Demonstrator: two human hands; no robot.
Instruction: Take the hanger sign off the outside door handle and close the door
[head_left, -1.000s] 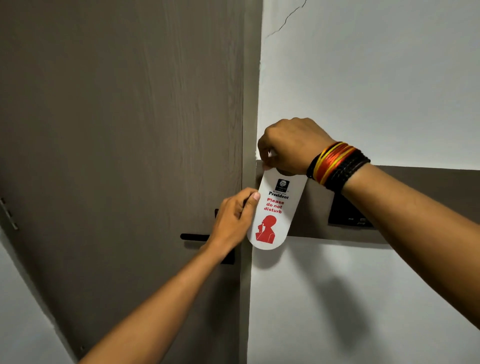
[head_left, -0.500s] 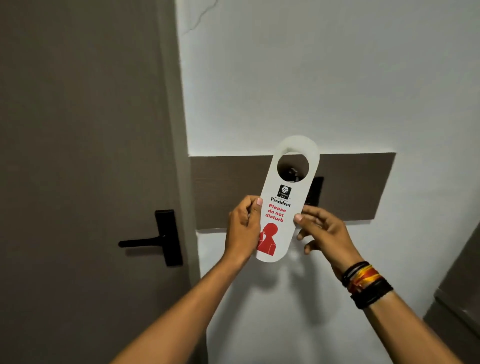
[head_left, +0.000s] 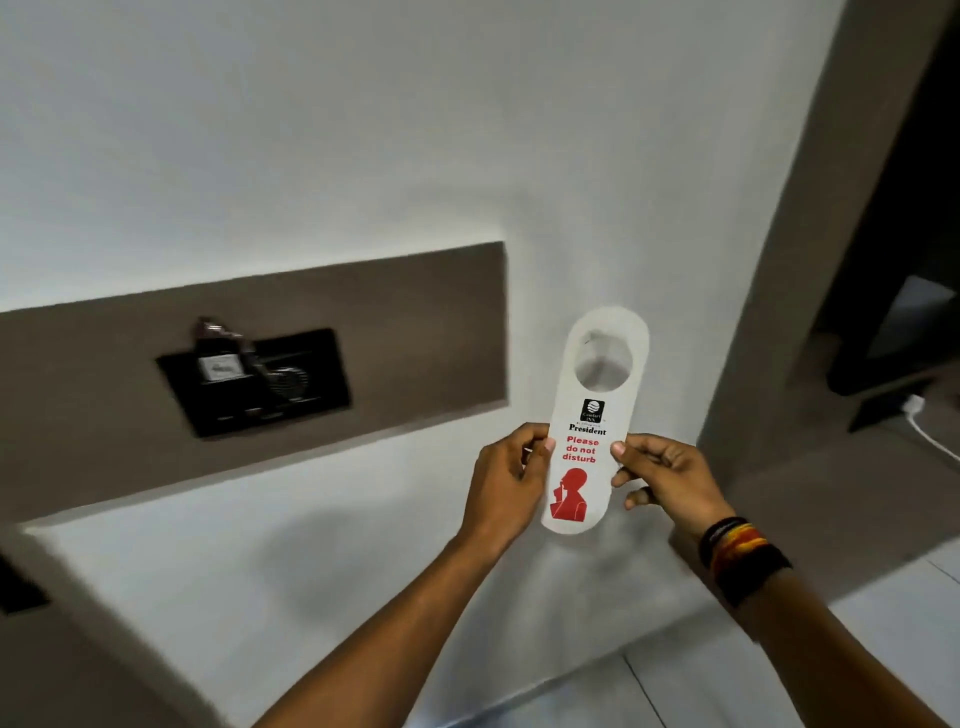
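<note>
Both of my hands are on the hanger sign (head_left: 589, 431), one on each long edge, about halfway down its length. My left hand (head_left: 506, 480) is curled closed around the left edge: the thumb tip presses the printed face just beside the red "Please do not disturb" lettering, and the other fingers wrap behind the card where I cannot see them. My right hand (head_left: 662, 478) pinches the right edge the same way — thumb tip on the front at the level of the lettering, index finger behind — while the lower fingers are loosely bent and one fingertip pokes out below, clear of the card.

The sign hangs in the air between the two hands, upright with a slight lean to the right at the top. Its round hanging hole is at the top, well above my fingers, and only white wall (head_left: 311, 130) shows through it. The red figure at the bottom sits below both thumbs, and the rounded lower end reaches down past my left palm. The card touches nothing but my hands.

On my right wrist is a stack of bracelets (head_left: 737, 553) — black, red and yellow. To the left on the wall runs a brown panel (head_left: 415, 322) with a black card-holder plate (head_left: 254, 382) mounted on it, blurred, well apart from the sign. A dark doorway frame (head_left: 810, 260) stands at the right.
</note>
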